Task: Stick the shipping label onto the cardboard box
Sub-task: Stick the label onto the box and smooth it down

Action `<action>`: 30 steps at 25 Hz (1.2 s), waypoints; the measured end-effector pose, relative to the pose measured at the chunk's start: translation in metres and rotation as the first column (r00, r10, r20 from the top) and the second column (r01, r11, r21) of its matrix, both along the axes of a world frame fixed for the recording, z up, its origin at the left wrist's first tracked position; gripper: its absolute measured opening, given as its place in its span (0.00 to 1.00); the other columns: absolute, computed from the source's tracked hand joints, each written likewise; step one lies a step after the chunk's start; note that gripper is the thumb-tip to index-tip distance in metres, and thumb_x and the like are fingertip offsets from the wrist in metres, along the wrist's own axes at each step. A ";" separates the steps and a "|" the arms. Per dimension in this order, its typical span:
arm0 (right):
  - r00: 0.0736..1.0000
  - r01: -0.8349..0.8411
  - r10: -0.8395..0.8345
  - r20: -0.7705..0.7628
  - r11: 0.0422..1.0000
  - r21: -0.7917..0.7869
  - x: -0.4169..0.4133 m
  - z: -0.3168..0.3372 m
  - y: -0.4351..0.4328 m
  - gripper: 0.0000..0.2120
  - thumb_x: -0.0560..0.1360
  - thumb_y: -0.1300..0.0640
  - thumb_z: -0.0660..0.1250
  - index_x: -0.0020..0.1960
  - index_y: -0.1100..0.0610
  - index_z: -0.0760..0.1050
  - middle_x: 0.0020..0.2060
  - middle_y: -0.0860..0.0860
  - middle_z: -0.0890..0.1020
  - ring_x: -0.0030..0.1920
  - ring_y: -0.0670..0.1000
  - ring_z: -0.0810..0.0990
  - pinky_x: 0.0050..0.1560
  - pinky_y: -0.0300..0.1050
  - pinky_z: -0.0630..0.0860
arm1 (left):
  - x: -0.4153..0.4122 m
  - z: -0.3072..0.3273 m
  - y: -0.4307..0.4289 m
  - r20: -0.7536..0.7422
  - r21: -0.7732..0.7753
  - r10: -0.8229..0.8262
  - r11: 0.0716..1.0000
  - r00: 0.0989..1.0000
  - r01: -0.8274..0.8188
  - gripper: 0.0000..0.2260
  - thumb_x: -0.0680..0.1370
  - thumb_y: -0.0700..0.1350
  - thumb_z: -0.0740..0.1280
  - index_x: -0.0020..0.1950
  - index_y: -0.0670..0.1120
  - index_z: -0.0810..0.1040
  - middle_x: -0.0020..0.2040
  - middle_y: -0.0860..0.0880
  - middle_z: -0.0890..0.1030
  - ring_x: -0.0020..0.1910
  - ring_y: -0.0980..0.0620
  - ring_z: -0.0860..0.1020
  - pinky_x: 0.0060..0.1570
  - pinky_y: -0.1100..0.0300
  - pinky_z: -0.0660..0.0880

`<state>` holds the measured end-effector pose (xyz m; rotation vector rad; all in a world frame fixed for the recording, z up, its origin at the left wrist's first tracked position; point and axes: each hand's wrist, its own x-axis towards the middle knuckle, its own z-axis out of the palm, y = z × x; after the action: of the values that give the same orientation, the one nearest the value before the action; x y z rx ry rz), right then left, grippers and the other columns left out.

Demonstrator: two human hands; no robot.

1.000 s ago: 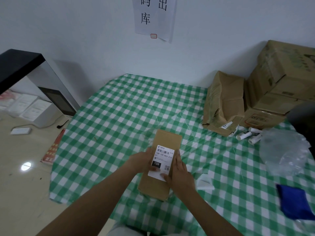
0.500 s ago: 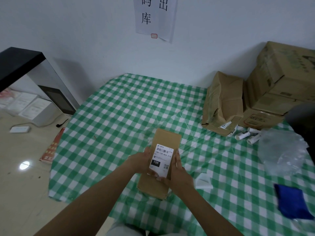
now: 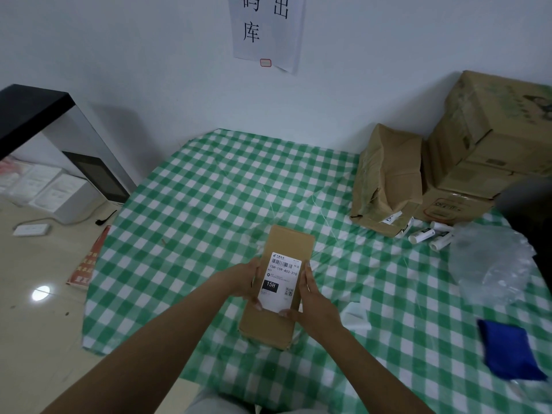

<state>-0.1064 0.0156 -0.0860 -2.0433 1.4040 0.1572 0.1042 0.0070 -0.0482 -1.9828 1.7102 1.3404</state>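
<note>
White wall (image 3: pixel 134 55) with paper sign (image 3: pixel 265 28), glossy beige floor (image 3: pixel 35 339), green checked tablecloth (image 3: pixel 209 204)

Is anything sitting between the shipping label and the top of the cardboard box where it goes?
Nothing visible. The shipping label lies over the bare top face of the cardboard box, with the left hand and right hand holding its side edges, not under it.

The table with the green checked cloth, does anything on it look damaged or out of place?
Yes. The brown cardboard package leaning by the stacked boxes at the far right is crumpled and torn at its lower edge, with small white tubes lying loose beside it. The shipping label sits roughly in line with its cardboard box.
</note>
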 end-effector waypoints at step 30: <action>0.991 0.056 -0.047 0.127 0.996 -0.071 -0.006 -0.006 0.003 0.40 0.78 0.39 0.58 0.78 0.49 0.37 0.77 0.40 0.36 0.65 0.46 0.75 0.52 0.43 0.79 | 0.008 -0.020 0.018 -0.232 -0.142 0.153 0.972 0.960 -0.190 0.19 0.74 0.49 0.73 0.48 0.48 0.62 0.36 0.48 0.79 0.32 0.51 0.76 0.35 0.58 0.74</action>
<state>-0.1122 0.0187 -0.0915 -2.0364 1.4017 -0.0458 0.1119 0.0255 -0.0678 -2.1890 1.8314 1.5777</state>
